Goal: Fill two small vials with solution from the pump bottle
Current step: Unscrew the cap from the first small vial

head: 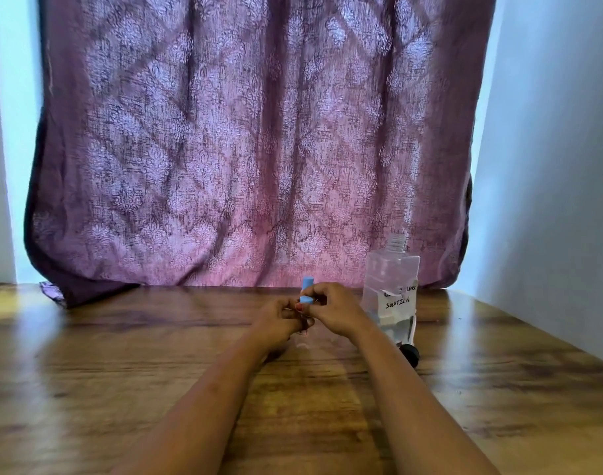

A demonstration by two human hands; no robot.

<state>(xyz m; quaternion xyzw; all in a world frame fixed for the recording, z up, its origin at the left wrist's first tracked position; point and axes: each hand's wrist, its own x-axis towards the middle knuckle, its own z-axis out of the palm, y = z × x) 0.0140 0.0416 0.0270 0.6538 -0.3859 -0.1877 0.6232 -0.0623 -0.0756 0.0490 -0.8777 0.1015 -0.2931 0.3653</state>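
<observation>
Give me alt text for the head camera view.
A left hand and right hand together hold a small clear vial with a blue cap over a brown wooden table. Right of them stands a clear square plastic bottle, labelled solution, neck uncapped, before a purple patterned curtain.

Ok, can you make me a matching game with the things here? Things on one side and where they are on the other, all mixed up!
Things:
1. solution bottle
2. black pump top
3. blue-capped vial
4. purple curtain

Where:
A. hangs behind the table
B. held between the left hand and the right hand
C. stands upright with its neck open
D. lies on the table by the bottle's base

Pairs: 1-C, 2-D, 3-B, 4-A
</observation>
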